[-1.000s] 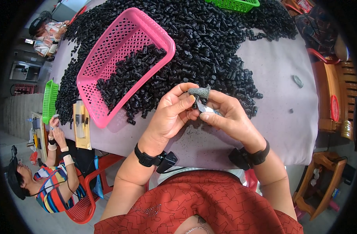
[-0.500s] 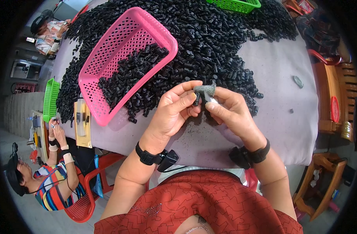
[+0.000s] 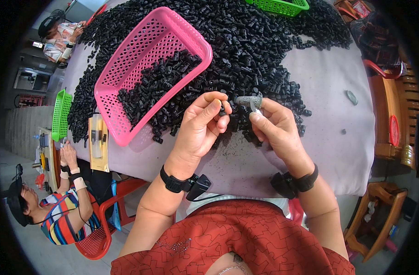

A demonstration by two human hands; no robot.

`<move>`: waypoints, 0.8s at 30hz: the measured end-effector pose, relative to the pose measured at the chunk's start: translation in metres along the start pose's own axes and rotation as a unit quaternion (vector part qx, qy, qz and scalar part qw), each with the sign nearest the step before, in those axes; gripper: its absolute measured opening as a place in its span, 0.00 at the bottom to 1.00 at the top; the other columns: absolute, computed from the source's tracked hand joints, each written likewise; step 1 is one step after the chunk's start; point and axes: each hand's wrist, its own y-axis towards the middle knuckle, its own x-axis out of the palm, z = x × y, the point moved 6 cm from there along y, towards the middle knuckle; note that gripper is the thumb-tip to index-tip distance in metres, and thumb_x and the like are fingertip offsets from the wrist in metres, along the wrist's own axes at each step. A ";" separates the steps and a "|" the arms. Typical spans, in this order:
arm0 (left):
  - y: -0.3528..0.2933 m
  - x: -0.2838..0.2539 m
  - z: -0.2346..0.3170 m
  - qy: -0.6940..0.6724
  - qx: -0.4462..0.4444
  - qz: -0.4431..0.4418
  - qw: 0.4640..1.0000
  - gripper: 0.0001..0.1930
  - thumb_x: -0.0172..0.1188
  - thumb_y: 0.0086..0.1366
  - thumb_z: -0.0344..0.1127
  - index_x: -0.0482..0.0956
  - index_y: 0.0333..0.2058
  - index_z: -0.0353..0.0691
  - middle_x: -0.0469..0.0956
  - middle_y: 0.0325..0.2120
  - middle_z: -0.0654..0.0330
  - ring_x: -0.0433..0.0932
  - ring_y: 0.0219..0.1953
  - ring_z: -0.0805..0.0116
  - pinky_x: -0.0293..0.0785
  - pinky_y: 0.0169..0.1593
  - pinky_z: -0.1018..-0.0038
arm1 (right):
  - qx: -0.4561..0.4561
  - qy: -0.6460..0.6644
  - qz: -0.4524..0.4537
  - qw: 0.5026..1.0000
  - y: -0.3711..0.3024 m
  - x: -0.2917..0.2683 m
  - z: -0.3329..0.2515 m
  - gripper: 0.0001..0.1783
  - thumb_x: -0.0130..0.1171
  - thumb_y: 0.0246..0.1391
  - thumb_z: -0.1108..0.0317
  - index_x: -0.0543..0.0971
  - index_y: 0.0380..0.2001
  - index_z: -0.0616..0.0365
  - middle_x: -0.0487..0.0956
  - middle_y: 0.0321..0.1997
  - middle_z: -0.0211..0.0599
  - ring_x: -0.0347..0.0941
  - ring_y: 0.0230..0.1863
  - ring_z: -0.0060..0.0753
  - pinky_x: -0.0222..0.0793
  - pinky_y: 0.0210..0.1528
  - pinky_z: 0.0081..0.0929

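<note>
Fingers: left hand point(image 3: 201, 127) pinches a small black part point(image 3: 223, 110); right hand point(image 3: 274, 129) grips a grey tool point(image 3: 249, 99).
Where: above the table's point(image 3: 331, 91) near edge.
Risk: loose pinch could drop the part into the black pile point(image 3: 246, 50).

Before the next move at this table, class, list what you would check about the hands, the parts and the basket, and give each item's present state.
1. Left hand pinches a small black part at the fingertips: ok.
2. Right hand holds the grey tool: ok.
3. Tool and part in contact: not ok, a gap shows between them.
4. Pink basket beside the left hand, with room inside: ok.
5. Black pile on the table within reach: ok.
6. Whether the part is flawed: cannot tell, too small.
</note>
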 end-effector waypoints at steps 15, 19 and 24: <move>0.000 -0.004 -0.008 0.052 -0.031 0.025 0.998 0.19 0.59 0.66 0.32 0.70 0.55 0.35 0.78 0.37 0.59 0.75 0.31 0.76 0.73 0.31 0.84 | 0.003 0.017 -0.043 0.999 -0.003 0.007 -0.003 0.20 0.58 0.59 0.67 0.72 0.53 0.62 0.72 0.27 0.20 0.62 0.23 0.09 0.57 0.23 0.12; -0.002 0.005 -0.009 0.043 -0.054 0.038 0.997 0.19 0.60 0.65 0.31 0.69 0.54 0.36 0.79 0.32 0.61 0.77 0.27 0.77 0.76 0.31 0.83 | 0.004 0.006 -0.092 0.996 -0.005 0.012 -0.003 0.25 0.59 0.58 0.66 0.69 0.58 0.61 0.72 0.28 0.20 0.61 0.24 0.09 0.58 0.24 0.12; -0.002 0.009 -0.013 0.028 -0.071 0.005 0.997 0.22 0.61 0.64 0.29 0.68 0.55 0.36 0.80 0.33 0.60 0.79 0.27 0.76 0.78 0.31 0.82 | 0.018 0.004 -0.117 0.993 -0.007 0.018 -0.004 0.27 0.61 0.57 0.65 0.68 0.58 0.63 0.73 0.29 0.21 0.63 0.27 0.10 0.60 0.27 0.12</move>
